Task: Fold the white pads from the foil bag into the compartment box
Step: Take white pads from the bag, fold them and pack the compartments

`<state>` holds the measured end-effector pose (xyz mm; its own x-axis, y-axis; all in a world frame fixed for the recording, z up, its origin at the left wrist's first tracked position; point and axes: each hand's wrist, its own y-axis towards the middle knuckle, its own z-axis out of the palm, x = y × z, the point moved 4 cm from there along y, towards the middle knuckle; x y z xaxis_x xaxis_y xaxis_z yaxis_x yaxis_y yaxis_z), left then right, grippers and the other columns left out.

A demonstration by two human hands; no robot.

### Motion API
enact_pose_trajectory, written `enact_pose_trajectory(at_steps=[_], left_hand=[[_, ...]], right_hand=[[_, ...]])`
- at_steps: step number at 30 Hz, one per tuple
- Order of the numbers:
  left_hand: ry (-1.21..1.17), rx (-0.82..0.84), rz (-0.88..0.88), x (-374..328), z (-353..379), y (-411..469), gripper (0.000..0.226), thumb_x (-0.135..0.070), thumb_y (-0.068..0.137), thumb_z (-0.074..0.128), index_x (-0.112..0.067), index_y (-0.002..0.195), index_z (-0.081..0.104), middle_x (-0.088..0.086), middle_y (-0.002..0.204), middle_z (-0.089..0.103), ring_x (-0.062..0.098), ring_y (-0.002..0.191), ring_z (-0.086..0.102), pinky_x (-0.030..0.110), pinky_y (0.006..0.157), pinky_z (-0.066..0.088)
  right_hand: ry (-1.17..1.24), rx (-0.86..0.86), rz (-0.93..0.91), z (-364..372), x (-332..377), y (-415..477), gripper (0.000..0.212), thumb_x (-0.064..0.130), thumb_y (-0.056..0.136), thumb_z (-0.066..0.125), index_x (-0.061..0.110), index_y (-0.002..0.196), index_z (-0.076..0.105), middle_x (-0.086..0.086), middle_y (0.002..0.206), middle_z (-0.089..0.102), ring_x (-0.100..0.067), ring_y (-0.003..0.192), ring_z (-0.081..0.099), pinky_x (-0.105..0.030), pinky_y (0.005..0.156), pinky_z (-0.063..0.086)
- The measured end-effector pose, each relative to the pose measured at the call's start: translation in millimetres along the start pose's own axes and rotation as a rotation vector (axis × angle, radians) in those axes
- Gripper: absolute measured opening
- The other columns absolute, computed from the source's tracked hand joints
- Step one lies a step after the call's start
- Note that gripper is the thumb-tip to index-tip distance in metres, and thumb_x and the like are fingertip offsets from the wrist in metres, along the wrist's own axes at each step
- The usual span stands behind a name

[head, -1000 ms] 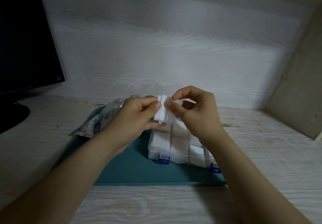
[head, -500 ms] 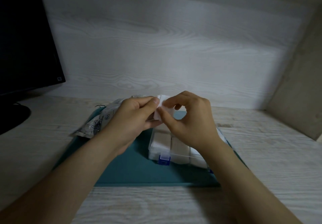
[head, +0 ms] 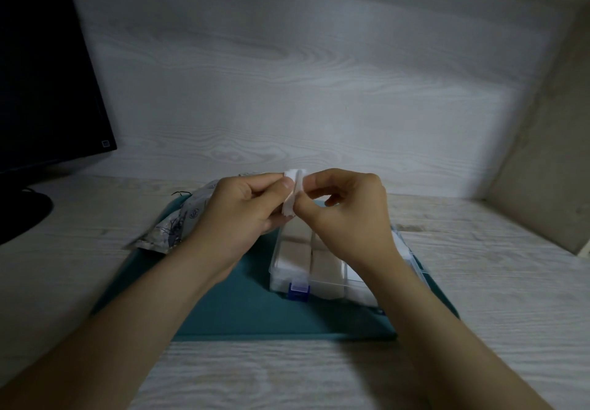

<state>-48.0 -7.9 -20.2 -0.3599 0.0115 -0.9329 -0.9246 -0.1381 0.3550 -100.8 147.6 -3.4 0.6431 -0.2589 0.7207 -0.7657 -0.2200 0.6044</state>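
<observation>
Over the compartment box (head: 324, 278), left hand (head: 242, 210) and right hand (head: 349, 218) fingers (head: 319, 180) pinch the white pad (head: 294, 176)

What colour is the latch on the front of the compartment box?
The latch on the compartment box is dark blue; head view shows it.

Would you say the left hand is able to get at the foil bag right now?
Probably yes: the foil bag lies right beside the left hand, nothing between, though that hand pinches the pad.
</observation>
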Motion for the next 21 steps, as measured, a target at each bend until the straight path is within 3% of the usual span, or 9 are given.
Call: enact_pose_trajectory(at_steps=[5,9,15,21], left_hand=[[0.05,-0.053,0.044,2,1,-2,0.024,-0.012,0.108,0.058,-0.009,0.123,0.077,0.01,0.113,0.08,0.022,0.113,0.075,0.033,0.096,0.061],[0.086,-0.122,0.062,2,0,-3,0.021,-0.014,0.107,0.06,-0.014,0.114,0.08,0.006,0.102,0.082,0.023,0.105,0.077,0.029,0.089,0.062],[0.133,-0.147,0.067,7,4,-3,0.022,-0.016,0.107,0.06,-0.015,0.104,0.082,0.006,0.098,0.082,0.025,0.102,0.078,0.046,0.095,0.063],[0.165,-0.184,0.091,9,-1,-1,0.023,-0.02,0.107,0.063,-0.019,0.097,0.083,0.018,0.092,0.078,0.033,0.095,0.076,0.059,0.096,0.06]], right_hand=[[0.035,-0.021,0.032,1,0,0,0.006,0.025,0.087,0.081,0.021,0.091,0.083,0.014,0.08,0.079,-0.001,0.078,0.075,-0.027,0.073,0.063],[0.02,-0.062,0.001,0,4,-3,0.004,0.022,0.087,0.082,0.02,0.084,0.082,0.015,0.074,0.077,0.001,0.071,0.073,-0.019,0.068,0.059],[-0.136,-0.095,-0.092,9,13,-11,0.017,0.033,0.092,0.078,0.02,0.081,0.08,0.016,0.07,0.075,0.004,0.069,0.071,-0.021,0.069,0.059],[-0.094,-0.114,-0.065,10,15,-11,0.017,0.031,0.091,0.079,0.018,0.08,0.081,0.015,0.067,0.074,0.004,0.066,0.071,-0.024,0.07,0.06]])
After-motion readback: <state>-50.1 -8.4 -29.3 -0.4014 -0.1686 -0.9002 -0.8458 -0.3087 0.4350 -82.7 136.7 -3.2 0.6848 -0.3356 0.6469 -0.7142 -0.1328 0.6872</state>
